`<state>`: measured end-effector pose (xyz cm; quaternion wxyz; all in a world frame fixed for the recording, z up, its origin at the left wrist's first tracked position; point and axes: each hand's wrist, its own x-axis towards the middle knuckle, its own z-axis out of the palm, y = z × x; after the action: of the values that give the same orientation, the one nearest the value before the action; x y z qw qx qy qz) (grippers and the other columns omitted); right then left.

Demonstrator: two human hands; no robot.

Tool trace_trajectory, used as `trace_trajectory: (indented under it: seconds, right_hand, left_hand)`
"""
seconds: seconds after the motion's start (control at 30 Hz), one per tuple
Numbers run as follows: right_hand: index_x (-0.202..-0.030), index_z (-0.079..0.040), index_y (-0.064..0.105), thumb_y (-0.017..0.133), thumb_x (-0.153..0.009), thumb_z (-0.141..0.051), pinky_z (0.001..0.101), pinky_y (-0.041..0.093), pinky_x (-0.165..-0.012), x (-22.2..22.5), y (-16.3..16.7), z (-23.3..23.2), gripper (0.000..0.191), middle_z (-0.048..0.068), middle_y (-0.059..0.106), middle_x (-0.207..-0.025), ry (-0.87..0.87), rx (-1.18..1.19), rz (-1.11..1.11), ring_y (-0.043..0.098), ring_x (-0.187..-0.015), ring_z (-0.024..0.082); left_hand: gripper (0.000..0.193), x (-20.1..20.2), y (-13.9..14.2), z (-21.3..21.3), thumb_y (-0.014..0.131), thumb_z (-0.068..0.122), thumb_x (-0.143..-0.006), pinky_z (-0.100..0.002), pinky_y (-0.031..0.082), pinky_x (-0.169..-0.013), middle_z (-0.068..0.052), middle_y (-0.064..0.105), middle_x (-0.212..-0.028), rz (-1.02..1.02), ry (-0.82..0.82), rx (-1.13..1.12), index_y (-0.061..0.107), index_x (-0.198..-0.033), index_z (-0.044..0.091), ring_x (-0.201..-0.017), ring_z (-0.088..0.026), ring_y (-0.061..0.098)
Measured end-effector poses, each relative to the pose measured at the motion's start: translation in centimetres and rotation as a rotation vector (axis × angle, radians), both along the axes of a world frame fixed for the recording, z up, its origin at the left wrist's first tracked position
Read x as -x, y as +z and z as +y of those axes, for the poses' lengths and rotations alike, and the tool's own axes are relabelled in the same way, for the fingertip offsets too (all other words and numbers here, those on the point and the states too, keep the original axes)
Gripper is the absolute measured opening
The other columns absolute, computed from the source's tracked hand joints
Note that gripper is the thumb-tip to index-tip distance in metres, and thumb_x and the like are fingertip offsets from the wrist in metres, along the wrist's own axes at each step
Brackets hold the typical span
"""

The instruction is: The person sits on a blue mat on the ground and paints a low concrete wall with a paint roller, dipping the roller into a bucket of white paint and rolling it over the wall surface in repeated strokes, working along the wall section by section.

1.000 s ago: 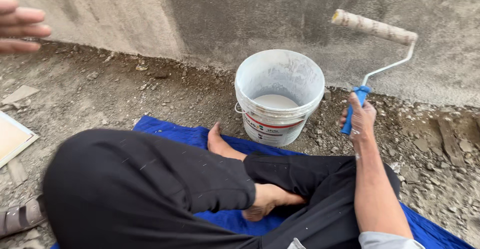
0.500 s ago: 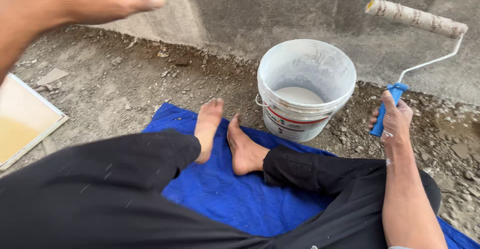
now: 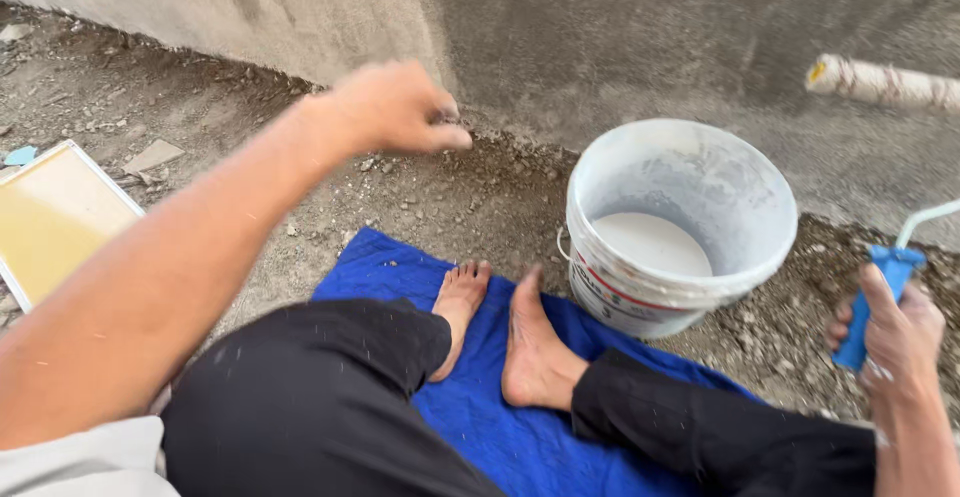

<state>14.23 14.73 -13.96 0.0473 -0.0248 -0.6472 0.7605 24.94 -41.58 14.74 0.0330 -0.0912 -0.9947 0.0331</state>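
Fingers of the right hand point(image 3: 895, 332) wrap the paint roller point(image 3: 880, 82) by its blue handle, beside the white bucket point(image 3: 680, 227); the left hand point(image 3: 395, 107), curled, hovers over gravelly ground point(image 3: 420, 192) before a rough concrete wall point(image 3: 620, 27).

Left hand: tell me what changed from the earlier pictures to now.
The left hand swung from the upper left edge out across the middle, toward the wall, holding nothing. The right hand kept its grip on the paint roller; the bucket stayed on the ground.

Black trousers flecked with pale specks, light grey short sleeve, bare forearms, bare feet
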Motion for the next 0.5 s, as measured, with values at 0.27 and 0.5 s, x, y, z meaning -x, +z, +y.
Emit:
trace_trajectory:
  seconds: [0.27, 0.5]
  right_hand:
    - [-0.107, -0.003, 0.058, 0.067, -0.108, -0.03, 0.034, 0.046, -0.046, 2.0, 1.2, -1.7, 0.028, 0.008, 0.056, -0.073, -0.101, -0.174, -0.049, 0.055, -0.055, 0.016]
    - [-0.103, -0.002, 0.063, 0.071, -0.097, -0.03, 0.0326, 0.047, -0.044, 6.8, 12.9, -6.2, 0.03, 0.007, 0.06, -0.07, -0.099, -0.317, -0.018, 0.056, -0.053, 0.014]
  left_hand:
    - [0.052, 3.2, -3.9, 1.4, 0.066, 0.064, -0.083, -0.051, 0.057, -0.082, -0.018, 0.073, -0.095, -0.064, -0.127, 0.114, 0.08, -0.103, 0.018, -0.093, -0.039, 0.07]
    - [0.058, 8.0, -2.9, 8.6, 0.062, 0.064, -0.084, -0.045, 0.059, -0.081, -0.016, 0.078, -0.096, -0.223, -0.265, -0.309, 0.079, -0.111, 0.016, -0.093, -0.036, 0.074]
